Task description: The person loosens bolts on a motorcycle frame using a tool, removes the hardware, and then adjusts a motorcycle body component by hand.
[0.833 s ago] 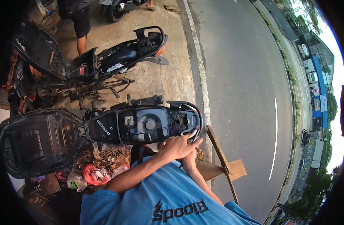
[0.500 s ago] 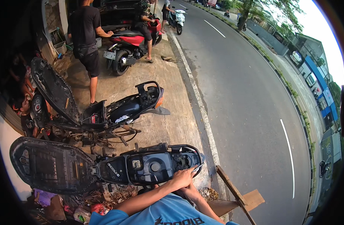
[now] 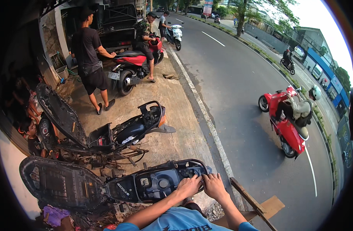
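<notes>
My left hand [image 3: 188, 184] and my right hand [image 3: 215, 186] are side by side at the black rear grab rail [image 3: 193, 161] of a partly stripped motorbike, their fingers curled at its lower side. What lies under the fingertips is partly hidden. To their left are the bike's exposed dark tank [image 3: 157, 181] and its seat [image 3: 63, 181], flipped open to show the underside. A second stripped motorbike [image 3: 128, 133], seat raised, stands just beyond.
A wooden board [image 3: 249, 198] leans at lower right by the roadside. People [image 3: 88, 54] stand around a red scooter [image 3: 130, 61] at upper left; another person [image 3: 28, 131] crouches at left. A helmeted rider [image 3: 301, 111] passes on a red scooter [image 3: 284, 131] along the road [image 3: 242, 115].
My view has tilted up. My right hand has come out from under my left to beside it on the rail. A red scooter with a rider has entered the road.
</notes>
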The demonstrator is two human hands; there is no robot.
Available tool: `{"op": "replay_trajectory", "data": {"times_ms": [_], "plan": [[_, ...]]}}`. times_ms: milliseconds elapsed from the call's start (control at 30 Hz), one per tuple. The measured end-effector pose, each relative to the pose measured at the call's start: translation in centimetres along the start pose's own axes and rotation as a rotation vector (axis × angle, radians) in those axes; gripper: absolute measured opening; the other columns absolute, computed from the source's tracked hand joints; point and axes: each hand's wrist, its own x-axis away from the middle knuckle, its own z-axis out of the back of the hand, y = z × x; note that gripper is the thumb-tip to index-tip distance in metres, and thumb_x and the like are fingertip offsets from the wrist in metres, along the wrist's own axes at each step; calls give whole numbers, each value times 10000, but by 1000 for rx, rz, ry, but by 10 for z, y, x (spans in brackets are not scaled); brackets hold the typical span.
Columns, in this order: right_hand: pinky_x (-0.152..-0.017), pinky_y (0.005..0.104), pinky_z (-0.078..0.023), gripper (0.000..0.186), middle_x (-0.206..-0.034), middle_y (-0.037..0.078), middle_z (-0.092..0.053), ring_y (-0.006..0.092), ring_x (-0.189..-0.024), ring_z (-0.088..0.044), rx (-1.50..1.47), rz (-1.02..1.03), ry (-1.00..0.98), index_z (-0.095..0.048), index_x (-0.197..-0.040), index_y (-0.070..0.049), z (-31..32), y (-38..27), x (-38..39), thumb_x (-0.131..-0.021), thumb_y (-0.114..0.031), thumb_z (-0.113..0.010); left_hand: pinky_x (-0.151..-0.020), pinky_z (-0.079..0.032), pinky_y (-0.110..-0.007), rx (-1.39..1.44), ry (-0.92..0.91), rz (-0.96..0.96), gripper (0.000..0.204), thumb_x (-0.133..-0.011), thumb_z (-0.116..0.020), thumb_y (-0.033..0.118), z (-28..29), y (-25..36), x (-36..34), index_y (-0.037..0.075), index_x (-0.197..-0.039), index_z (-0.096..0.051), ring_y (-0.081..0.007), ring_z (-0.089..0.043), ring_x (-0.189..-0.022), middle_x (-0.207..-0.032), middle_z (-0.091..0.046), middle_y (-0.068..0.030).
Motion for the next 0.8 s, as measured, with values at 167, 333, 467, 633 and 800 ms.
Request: {"op": "replay_trajectory", "data": {"times_ms": [167, 333, 467, 633, 800], "plan": [[-760, 456, -521, 225, -914, 162, -659, 353, -901, -637, -135, 44, -32, -615, -1062, -32, -19, 5, 7, -969, -210, -512, -800, -572, -439, 228, 110, -59, 477, -802, -754, 360, 37, -13, 3, 103, -1191, -649, -380, -675, -934, -1155, -647, -122], [-651, 487, -523, 203, -800, 188, -665, 383, -749, -662, -271, 10, 19, -599, -990, -36, -26, -11, 12, -980, -217, -508, -981, -497, -473, 274, 19, 21, 611, -756, -799, 263, 44, -23, 8, 89, -1303, -589, -346, -621, -1141, -1323, -576, -138], [-624, 541, -509, 267, -720, 253, -640, 444, -699, -650, -313, -251, -67, -584, -925, -61, -32, -32, 8, -1003, -298, -488, -1185, -147, -588, -125, 355, 241, 862, -757, -783, 300, 37, -16, 25, -87, -1420, -392, -385, -322, -1428, -1512, -371, -243], [-693, 582, -495, 269, -784, 282, -651, 485, -767, -641, -543, -411, -57, -577, -999, -42, -57, -64, 18, -1006, -292, -476, -985, -448, -514, 519, 189, 710, 686, -892, -669, 340, 0, -21, 30, -112, -1351, -433, -454, -555, -1201, -1320, -557, -303], [-771, 559, -514, 298, -915, 314, -664, 488, -847, -649, -719, -417, -137, -556, -1167, -23, -74, -70, 20, -969, -226, -462, -792, -553, -466, 418, 146, 493, 361, -958, -612, 301, -18, -27, 23, 1, -1154, -578, -344, -724, -897, -1048, -704, -226]]}}
